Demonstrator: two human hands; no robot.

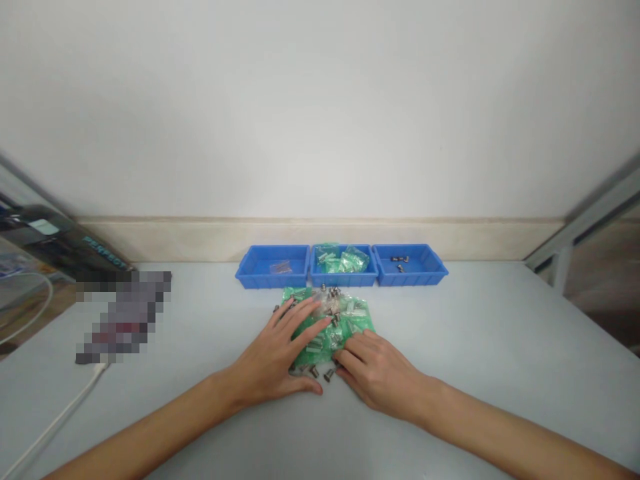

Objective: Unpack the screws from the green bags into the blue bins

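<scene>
Several green bags (327,343), glossy and see-through, lie heaped with dark metallic screws (329,375) on the table (475,340), before three blue trays (273,283). The nearest screw's long axis slants from near left to far right. Left hand (283,353), spread wide, hides some bags; right hand (373,370), fingers bunched, sits at their near right edge, and whether it holds anything cannot be told. Further bags (354,260) occupy the middle tray (345,281).

Green translucent plastic packets (317,344) are showing under left hand (273,357) | blue rectangular plastic trays (413,281) are showing beyond right hand (375,370)
</scene>
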